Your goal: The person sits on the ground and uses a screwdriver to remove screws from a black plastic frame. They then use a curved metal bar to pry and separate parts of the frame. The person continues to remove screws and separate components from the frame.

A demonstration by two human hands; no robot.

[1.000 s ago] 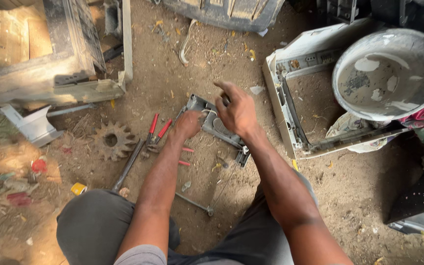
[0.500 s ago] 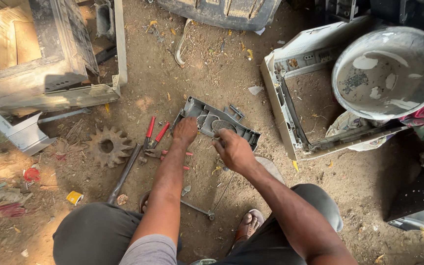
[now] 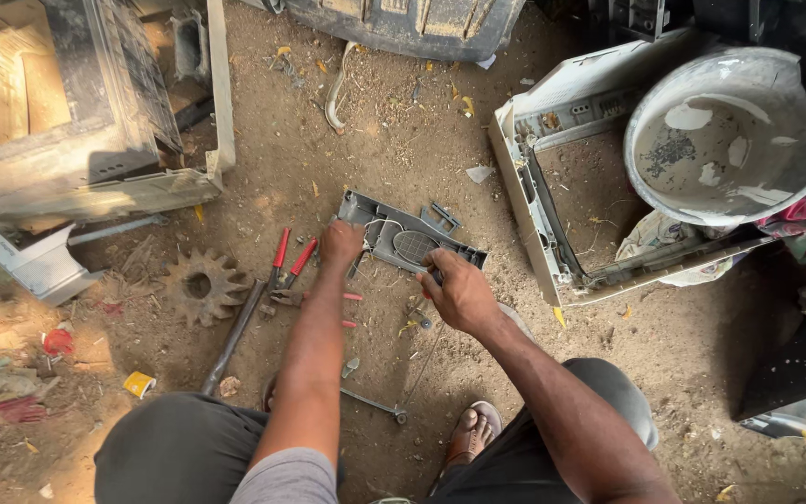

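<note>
On the dirt floor between my knees lies a grey plastic panel [image 3: 409, 241] with an oval grille. My left hand [image 3: 340, 245] presses its left end, fingers curled on the edge; my right hand [image 3: 459, 291] is closed at the near edge, on what I cannot tell. A steady hold-down and a pull close to the seam should serve best. Red-handled pliers [image 3: 286, 271] lie just left, a rusty gear [image 3: 201, 286] beyond; a white casing [image 3: 524, 177] crowds the right.
</note>
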